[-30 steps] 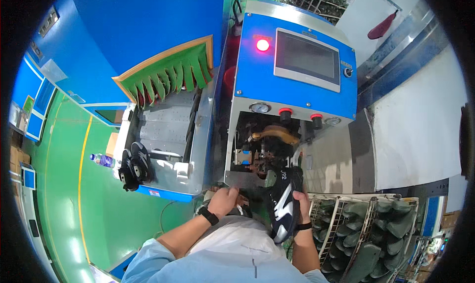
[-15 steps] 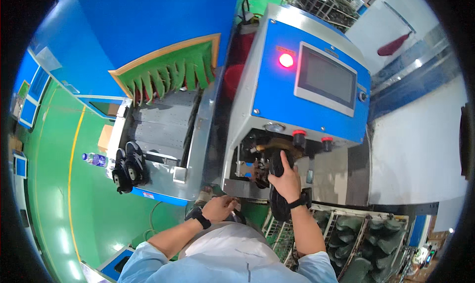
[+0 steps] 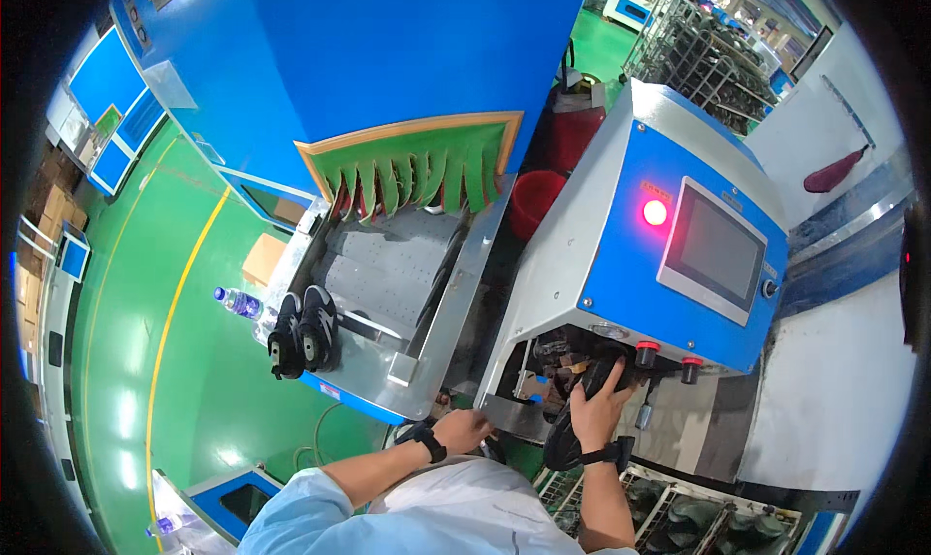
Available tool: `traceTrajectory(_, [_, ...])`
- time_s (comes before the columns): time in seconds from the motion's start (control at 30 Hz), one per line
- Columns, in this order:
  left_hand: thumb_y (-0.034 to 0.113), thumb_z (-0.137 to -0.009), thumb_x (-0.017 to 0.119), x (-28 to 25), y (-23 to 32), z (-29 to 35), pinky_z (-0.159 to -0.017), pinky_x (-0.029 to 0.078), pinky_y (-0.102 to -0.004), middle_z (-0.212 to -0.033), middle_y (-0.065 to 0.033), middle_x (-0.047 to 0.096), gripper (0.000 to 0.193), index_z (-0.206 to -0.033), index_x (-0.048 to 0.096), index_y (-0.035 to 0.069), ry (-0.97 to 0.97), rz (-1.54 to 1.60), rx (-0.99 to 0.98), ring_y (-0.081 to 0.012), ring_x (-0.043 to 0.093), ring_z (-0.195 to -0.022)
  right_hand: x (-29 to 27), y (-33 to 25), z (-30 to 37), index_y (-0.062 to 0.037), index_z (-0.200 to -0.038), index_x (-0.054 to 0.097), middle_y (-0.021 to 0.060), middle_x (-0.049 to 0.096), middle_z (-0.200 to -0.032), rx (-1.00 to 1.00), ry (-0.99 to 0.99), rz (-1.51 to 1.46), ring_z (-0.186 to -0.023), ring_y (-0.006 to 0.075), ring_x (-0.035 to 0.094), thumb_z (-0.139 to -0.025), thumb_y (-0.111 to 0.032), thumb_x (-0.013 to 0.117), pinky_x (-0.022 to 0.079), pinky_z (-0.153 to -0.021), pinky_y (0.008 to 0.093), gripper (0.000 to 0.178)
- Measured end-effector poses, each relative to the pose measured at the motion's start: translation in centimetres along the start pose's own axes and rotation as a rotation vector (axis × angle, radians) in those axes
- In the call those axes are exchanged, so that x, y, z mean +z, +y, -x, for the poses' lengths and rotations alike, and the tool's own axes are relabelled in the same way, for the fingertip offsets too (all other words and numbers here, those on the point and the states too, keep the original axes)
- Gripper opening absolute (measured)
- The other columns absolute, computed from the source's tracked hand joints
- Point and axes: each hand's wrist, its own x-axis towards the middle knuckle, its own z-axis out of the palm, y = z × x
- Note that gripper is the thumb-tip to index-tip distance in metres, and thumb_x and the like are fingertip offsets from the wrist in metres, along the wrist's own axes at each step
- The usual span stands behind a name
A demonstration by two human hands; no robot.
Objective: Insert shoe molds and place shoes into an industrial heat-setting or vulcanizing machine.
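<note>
My right hand grips a black shoe with its fingers spread along it. The shoe's upper end sits inside the opening under the blue and grey machine; its lower end hangs out in front. Metal parts inside the opening are partly hidden by the shoe and hand. Close to the machine's lower left corner, my left hand is held in front of my body with its fingers curled in. Whatever lies inside those fingers, if anything, is hidden. Both wrists wear black bands.
Left stands a conveyor with a green strip curtain. A pair of dark shoes and a water bottle rest at its front end. A wire rack of dark foot-shaped forms stands lower right. The machine's red lamp glows.
The whole view has swung, so the machine and conveyor appear farther right and lower. My right hand still holds the shoe, now tilted more, at the opening. My left hand remains near the machine's corner.
</note>
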Motion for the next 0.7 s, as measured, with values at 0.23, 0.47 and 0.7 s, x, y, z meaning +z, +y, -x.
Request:
traceTrajectory(0.23, [0.033, -0.095, 0.054, 0.1, 2.7, -1.9, -0.082, 0.052, -0.0493, -0.092, -0.0262, 0.068, 0.036, -0.104, 0.066, 0.0, -0.233, -0.07, 0.154, -0.0441, 0.066, -0.091, -1.7, -0.4, 3.7, -0.013, -0.159, 0.015, 0.0443, 0.033, -0.129, 0.04, 0.174, -0.037, -0.1, 0.0575, 0.055, -0.086, -0.026, 0.07, 0.05, -0.082, 0.055, 0.092])
traceTrajectory(0.47, [0.061, -0.098, 0.047, -0.2, 5.9, -1.3, -0.078, 0.057, -0.0373, -0.106, -0.0187, 0.069, 0.064, -0.13, 0.049, 0.006, -0.86, 0.954, -0.304, -0.025, 0.07, -0.087, -4.0, 1.3, 14.6, -0.0205, -0.143, 0.051, 0.0326, 0.045, -0.129, -0.344, 0.219, -0.305, -0.107, 0.05, 0.056, -0.071, -0.018, 0.081, 0.052, -0.086, 0.0497, 0.079])
traceTrajectory(0.7, [0.07, -0.097, 0.038, 0.9, 4.7, 0.0, -0.098, 0.05, -0.0455, -0.137, -0.0109, 0.059, 0.076, -0.145, 0.042, 0.012, -1.072, 0.882, -0.479, -0.0282, 0.061, -0.12, -8.0, 1.1, 21.6, -0.0089, -0.152, 0.038, 0.0337, 0.052, -0.126, -0.177, 0.006, -0.666, -0.109, 0.0405, 0.061, -0.083, -0.028, 0.076, 0.053, -0.091, 0.0409, 0.081])
